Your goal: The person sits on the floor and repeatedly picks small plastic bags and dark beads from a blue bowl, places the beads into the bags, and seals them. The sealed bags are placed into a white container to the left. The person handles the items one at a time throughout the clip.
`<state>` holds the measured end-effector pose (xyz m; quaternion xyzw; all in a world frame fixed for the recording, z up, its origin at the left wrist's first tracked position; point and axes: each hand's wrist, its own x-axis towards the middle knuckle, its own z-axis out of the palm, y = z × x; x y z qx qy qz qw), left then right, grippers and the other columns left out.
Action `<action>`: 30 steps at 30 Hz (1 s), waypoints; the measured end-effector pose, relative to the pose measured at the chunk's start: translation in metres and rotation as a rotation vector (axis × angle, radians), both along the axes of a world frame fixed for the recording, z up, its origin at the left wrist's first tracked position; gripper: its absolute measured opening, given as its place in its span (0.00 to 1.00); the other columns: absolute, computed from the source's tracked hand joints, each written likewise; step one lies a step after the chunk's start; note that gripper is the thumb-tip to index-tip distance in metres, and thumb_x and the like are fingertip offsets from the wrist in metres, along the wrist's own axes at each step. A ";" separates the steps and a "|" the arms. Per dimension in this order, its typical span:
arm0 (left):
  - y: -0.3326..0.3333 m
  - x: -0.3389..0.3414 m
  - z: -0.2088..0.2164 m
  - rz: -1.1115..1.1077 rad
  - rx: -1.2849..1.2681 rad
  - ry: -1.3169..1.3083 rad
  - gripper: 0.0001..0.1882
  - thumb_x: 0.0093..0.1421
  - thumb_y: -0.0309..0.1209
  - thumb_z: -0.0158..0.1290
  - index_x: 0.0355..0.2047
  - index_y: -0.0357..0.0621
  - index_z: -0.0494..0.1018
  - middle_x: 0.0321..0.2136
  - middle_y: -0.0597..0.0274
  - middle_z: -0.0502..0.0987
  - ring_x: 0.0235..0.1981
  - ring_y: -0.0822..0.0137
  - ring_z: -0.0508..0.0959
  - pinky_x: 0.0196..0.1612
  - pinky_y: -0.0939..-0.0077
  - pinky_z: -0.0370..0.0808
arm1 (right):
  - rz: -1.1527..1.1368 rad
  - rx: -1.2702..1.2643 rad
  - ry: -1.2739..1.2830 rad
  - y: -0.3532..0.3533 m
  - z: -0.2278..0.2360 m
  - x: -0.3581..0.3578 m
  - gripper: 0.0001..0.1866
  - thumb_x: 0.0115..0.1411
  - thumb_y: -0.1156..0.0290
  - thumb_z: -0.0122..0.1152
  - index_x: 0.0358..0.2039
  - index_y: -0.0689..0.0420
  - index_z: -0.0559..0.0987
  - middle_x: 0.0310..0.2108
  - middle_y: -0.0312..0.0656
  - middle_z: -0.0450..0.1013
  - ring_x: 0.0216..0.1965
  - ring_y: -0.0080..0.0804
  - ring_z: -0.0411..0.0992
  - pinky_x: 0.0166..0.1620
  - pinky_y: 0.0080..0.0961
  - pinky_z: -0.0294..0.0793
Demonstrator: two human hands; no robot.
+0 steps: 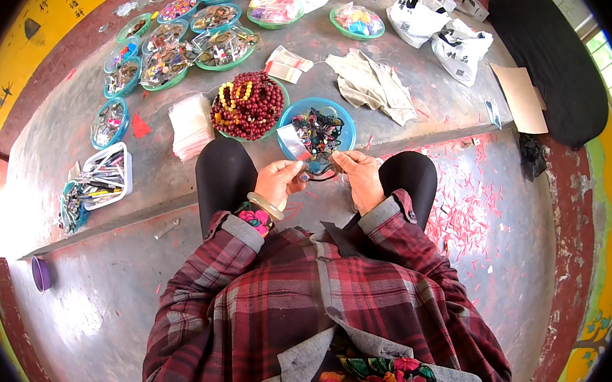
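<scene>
Between my hands runs a short dark cord (323,178), possibly a bracelet; its details are too small to make out. One end is pinched in my left hand (275,185), thumb against curled fingers. My right hand (361,179) grips the other end the same way. Just beyond them stands a blue plastic basin (348,125) with a tangle of dark and coloured cords (319,128) inside. A pale packet (292,141) leans over its left side. Left of it, a green basin (285,98) is heaped with dark red bead strings (255,104) and a yellow one.
A stack of pale bags (191,127) lies left of the beads. Behind are several basins of wrapped trinkets (226,46). A white tray (129,179) of pens or similar sticks stands left, a beige cloth (371,83) right. White plastic bags (461,50) sit farther right. Red scraps (468,213) litter the floor.
</scene>
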<state>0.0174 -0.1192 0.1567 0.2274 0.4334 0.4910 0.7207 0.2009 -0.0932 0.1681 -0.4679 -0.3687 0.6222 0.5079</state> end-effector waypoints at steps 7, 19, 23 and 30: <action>0.003 -0.009 0.007 -0.209 -0.106 -0.079 0.10 0.56 0.35 0.52 0.34 0.43 0.71 0.32 0.60 0.76 0.34 0.70 0.77 0.22 0.87 0.68 | -0.005 -0.009 0.083 -0.001 0.013 0.006 0.07 0.54 0.71 0.59 0.25 0.62 0.77 0.21 0.31 0.71 0.21 0.15 0.64 0.28 0.14 0.61; 0.001 -0.005 0.000 -0.178 -0.019 -0.016 0.05 0.56 0.29 0.51 0.29 0.41 0.70 0.29 0.56 0.77 0.31 0.68 0.77 0.20 0.89 0.65 | -0.009 -0.037 0.130 0.000 0.010 0.006 0.08 0.54 0.70 0.58 0.26 0.63 0.77 0.24 0.37 0.73 0.25 0.23 0.70 0.34 0.20 0.70; 0.003 -0.007 -0.006 -0.185 0.036 -0.037 0.05 0.55 0.29 0.53 0.28 0.41 0.71 0.28 0.58 0.77 0.31 0.70 0.77 0.21 0.89 0.66 | -0.014 -0.018 0.152 -0.001 0.009 0.005 0.08 0.54 0.71 0.58 0.26 0.64 0.77 0.24 0.38 0.73 0.26 0.23 0.71 0.34 0.20 0.70; 0.005 -0.010 -0.015 -0.154 0.104 -0.057 0.02 0.54 0.26 0.52 0.27 0.41 0.71 0.27 0.62 0.76 0.29 0.73 0.75 0.25 0.86 0.68 | 0.017 -0.024 0.064 -0.002 0.010 0.006 0.08 0.53 0.69 0.59 0.25 0.62 0.77 0.24 0.35 0.73 0.24 0.18 0.68 0.31 0.16 0.66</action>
